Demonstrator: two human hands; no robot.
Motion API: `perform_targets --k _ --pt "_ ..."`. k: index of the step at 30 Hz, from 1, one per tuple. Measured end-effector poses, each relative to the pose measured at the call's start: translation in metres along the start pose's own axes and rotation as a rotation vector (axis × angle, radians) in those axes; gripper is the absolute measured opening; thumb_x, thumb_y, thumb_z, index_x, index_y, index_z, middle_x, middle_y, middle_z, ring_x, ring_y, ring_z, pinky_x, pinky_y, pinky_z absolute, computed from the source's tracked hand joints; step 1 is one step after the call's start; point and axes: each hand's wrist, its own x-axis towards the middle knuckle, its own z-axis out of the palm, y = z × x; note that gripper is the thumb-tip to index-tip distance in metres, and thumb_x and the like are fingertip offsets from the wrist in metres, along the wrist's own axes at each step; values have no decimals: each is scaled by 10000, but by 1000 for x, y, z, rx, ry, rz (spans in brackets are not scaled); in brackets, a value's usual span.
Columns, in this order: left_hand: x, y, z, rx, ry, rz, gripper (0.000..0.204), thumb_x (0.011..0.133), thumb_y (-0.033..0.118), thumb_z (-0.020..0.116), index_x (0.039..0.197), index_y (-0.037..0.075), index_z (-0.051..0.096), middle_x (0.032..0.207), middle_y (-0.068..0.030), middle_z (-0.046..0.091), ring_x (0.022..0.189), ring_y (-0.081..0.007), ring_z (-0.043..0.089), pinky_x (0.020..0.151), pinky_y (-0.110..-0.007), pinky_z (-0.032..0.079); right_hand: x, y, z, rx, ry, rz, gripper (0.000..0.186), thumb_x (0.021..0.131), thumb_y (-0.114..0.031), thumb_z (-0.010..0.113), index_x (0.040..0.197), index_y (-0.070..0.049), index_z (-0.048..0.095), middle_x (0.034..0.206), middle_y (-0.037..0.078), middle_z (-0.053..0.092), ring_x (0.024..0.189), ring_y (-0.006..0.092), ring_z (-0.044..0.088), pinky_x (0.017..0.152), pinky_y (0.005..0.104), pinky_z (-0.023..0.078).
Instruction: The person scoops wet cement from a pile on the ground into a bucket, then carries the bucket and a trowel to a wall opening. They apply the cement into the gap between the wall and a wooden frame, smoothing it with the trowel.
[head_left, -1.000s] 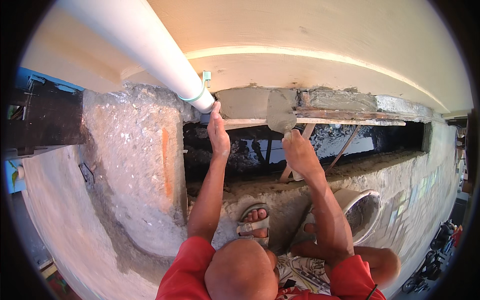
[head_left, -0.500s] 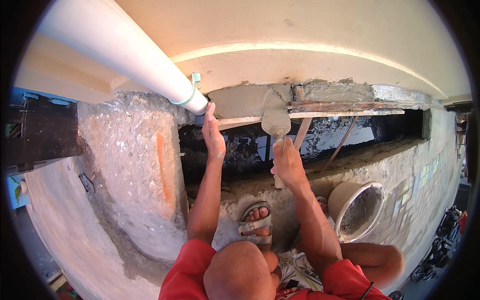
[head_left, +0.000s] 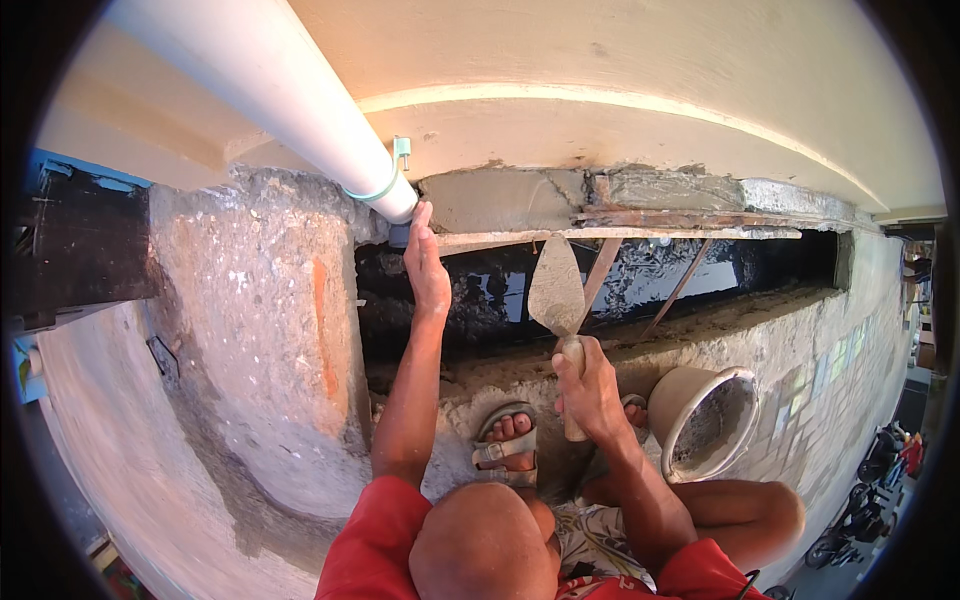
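A trowel (head_left: 556, 288) with a mortar-smeared, pointed blade is in my right hand (head_left: 592, 388), its wooden handle gripped in my fingers. The blade points away from me over the dark channel, its tip just short of the wooden strip (head_left: 490, 239). Beyond that strip, a smoothed band of wet grey mortar (head_left: 500, 202) runs along the foot of the wall. My left hand (head_left: 428, 268) is open, fingers stretched out together and tips by the lower end of the white pipe (head_left: 290, 95). Whether they press on the pipe or the strip I cannot tell.
A bucket (head_left: 672, 400) holding grey mortar stands tilted beside my right foot. Thin wooden props (head_left: 682, 285) slant across the open channel (head_left: 470, 300), where dark water shows. Rough concrete (head_left: 255, 330) lies on the left. Motorcycles (head_left: 850, 510) are far right.
My right hand has drawn the trowel back toward me, off the mortar and the strip. The left hand stays at the pipe's end.
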Motion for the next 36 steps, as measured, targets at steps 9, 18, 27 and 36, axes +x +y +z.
perform_targets --k 9,18,27,36 --pt "-5 -1 -4 11 18 15 753 1023 522 252 1411 -119 326 1490 -245 324 1415 -318 280 1179 -431 185 44 -45 17 234 -378 -62 384 949 -251 547 1170 57 482 699 56 515 482 138 549 439 295 447" --pt "-7 -1 -5 25 17 29 744 1025 517 253 1412 -115 329 1490 -242 327 1415 -317 280 1179 -433 184 51 -58 1 298 -373 94 284 957 -248 525 1054 19 530 705 54 522 490 144 546 436 302 462" --pt "-6 2 -3 31 9 19 734 1026 512 256 1417 -104 330 1494 -235 325 1419 -315 272 1179 -436 174 56 -56 -36 368 -281 191 221 960 -259 511 971 -39 531 702 37 519 487 132 530 409 301 455" --pt "-7 4 -8 32 11 1 724 1027 508 258 1423 -94 331 1499 -229 323 1424 -314 265 1178 -440 164 59 -41 -54 659 -252 211 264 963 -274 510 1081 -39 540 716 62 541 464 129 511 382 285 439"
